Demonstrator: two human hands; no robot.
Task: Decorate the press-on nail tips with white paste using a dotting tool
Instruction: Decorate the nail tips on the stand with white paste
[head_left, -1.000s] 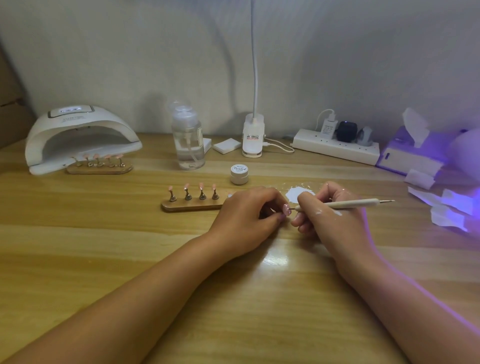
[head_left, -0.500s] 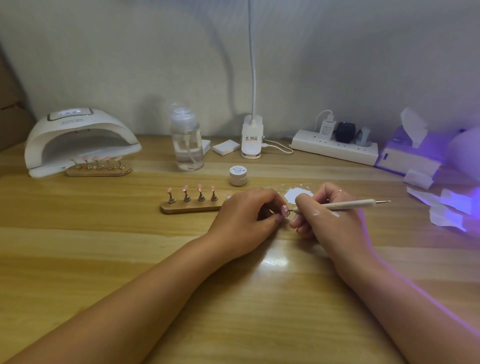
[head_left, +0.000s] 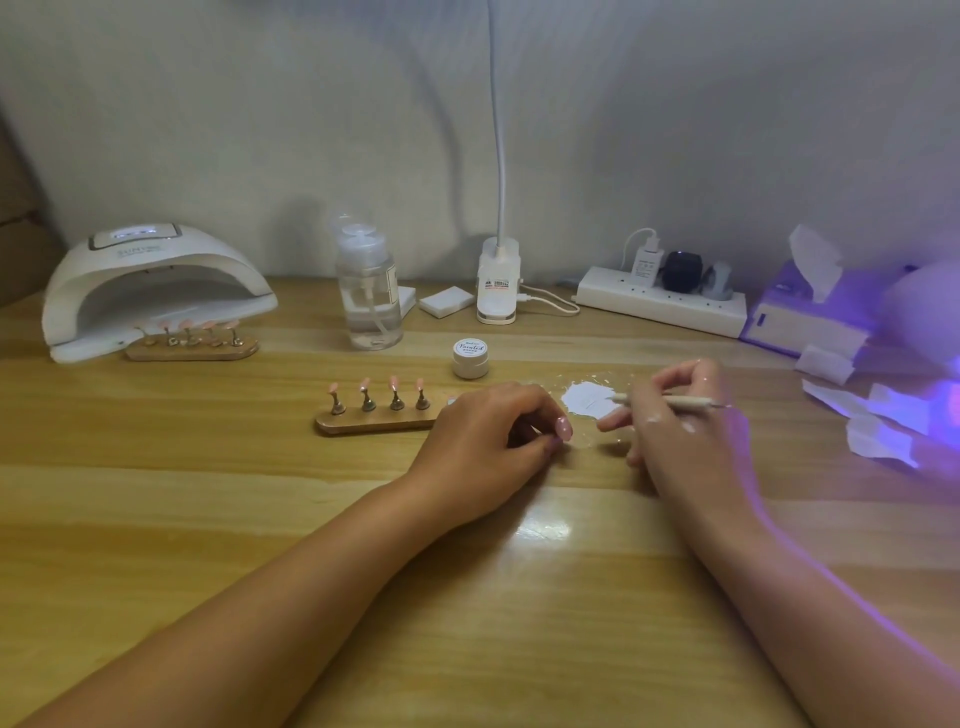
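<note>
Right hand (head_left: 680, 431) grips dotting tool (head_left: 688, 401); left hand (head_left: 483, 441) hides its hold.

Nail lamp (head_left: 156, 280), pump bottle (head_left: 369, 306), power strip (head_left: 660, 305)

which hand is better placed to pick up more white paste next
Right. The right hand grips the dotting tool, whose tip sits at the edge of the white paste patch. The left hand is busy pinching a pink nail tip.
</note>
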